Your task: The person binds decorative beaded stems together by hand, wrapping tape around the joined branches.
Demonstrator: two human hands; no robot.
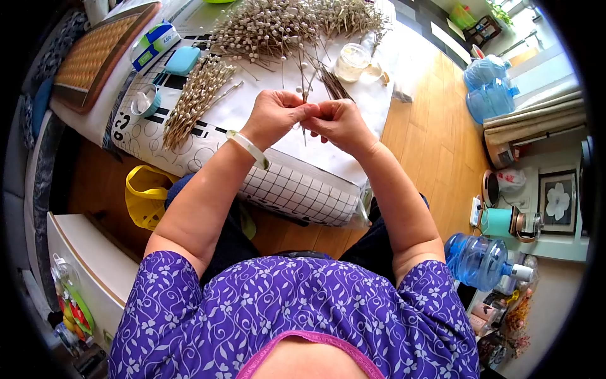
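Above the table [374, 111], thin stems [303, 81], gripped part hidden by fingers [307, 111]

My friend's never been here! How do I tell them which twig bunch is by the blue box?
Find the table, then the left hand over it. Left of that hand, beside the blue box, lies the bunch. It's narrow and slanting, unlike the big bushy heap farther back.

One yellow basket [142, 205], a pair of blue water bottles [488, 104] near a beige curtain [533, 120], one white-topped blue bottle [473, 262], and one framed flower picture [557, 202].
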